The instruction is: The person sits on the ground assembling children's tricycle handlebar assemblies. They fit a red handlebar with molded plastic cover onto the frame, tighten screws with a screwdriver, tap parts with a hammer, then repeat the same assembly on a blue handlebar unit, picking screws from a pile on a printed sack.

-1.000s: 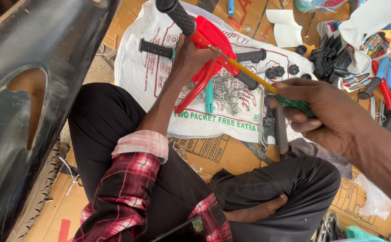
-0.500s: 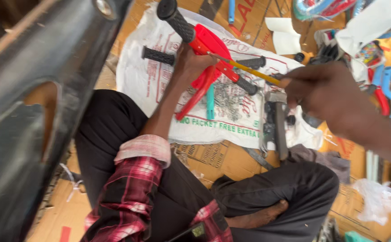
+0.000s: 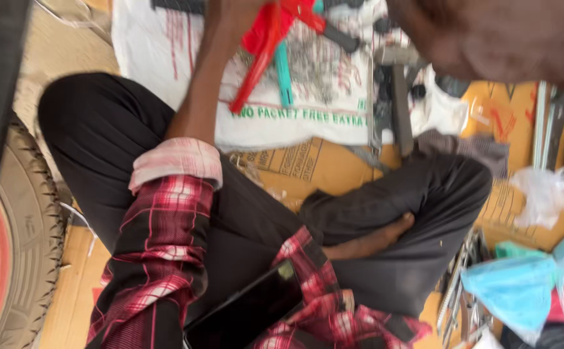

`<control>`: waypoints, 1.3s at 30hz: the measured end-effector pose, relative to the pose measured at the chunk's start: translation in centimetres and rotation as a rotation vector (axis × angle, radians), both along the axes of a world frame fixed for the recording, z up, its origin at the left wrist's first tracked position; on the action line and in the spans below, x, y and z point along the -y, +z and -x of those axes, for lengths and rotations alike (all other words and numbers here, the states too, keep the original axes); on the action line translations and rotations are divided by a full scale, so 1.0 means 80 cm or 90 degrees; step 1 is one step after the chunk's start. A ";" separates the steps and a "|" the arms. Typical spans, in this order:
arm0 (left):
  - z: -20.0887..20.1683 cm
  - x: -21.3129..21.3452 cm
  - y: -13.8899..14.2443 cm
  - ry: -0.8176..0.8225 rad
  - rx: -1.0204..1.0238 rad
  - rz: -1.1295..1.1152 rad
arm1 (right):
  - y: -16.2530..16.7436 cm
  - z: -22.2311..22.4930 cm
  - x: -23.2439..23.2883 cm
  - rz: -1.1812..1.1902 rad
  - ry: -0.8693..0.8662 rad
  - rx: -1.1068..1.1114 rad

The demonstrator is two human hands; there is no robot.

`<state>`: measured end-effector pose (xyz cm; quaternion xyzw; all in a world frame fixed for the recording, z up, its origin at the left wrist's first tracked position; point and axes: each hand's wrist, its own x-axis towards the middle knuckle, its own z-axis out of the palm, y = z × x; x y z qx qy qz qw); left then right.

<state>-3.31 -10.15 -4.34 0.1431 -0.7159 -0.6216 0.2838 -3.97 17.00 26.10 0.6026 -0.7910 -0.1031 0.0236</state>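
Two hands are showing at the top edge of the head view, both cut off by the frame. Left hand (image 3: 230, 16) is reaching forward on a bare forearm, its plaid sleeve rolled to one pale cuff; it is gripping one red tool (image 3: 262, 52), whose long red handle is slanting down and toward the person from the palm. Right hand (image 3: 495, 39) is lying blurred and very close to the camera, to the right of the red tool; whether it is clenched, loose or holding anything cannot be told.

One teal-handled tool (image 3: 283, 74) is lying just right of the red handle, below the left hand, on one white printed sack (image 3: 333, 110) that is spread beneath both hands. One dark metal tool (image 3: 395, 110) is resting on the sack's right part, below the right hand. One sheet of brown cardboard (image 3: 320, 168) is lying under the sack, nearer the person.

Two crossed legs in black trousers are filling the middle, with one bare foot (image 3: 372, 242) tucked between them. One black phone (image 3: 243, 313) is sitting in the lap. One tyre (image 3: 10, 258) is standing well left of the left arm. One blue plastic bag (image 3: 514, 287) is lying far down-right of the right hand.
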 end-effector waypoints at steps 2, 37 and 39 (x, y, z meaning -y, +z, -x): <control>-0.018 -0.002 -0.007 0.004 -0.007 -0.012 | -0.012 -0.002 -0.004 0.016 -0.051 0.053; -0.028 -0.005 0.091 -0.090 -0.141 -0.148 | 0.020 0.051 0.050 0.048 -0.584 0.654; -0.030 -0.008 0.092 -0.064 -0.087 -0.149 | 0.013 0.040 0.044 -0.013 -0.250 0.242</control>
